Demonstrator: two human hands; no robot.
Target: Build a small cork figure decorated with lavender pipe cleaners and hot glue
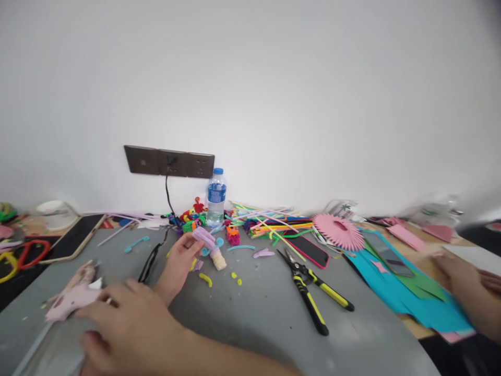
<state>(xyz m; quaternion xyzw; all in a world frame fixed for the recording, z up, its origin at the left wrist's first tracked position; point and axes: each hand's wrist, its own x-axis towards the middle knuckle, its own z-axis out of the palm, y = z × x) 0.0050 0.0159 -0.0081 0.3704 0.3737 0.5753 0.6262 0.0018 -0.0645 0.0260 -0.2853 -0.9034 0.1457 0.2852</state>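
Left of centre, my left hand pinches the lilac piece: best kept light and steady. My blurred right hand is by the glue gun, lower left; I can't tell its grip.

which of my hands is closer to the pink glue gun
Your right hand: it reaches across, its fingers right by the pink glue gun. Your left hand is farther off, beyond the right, holding up the purple piece.

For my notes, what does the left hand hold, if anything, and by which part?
The left hand pinches an elongated, fuzzy lilac and cream pipe-cleaner piece by its lilac end.
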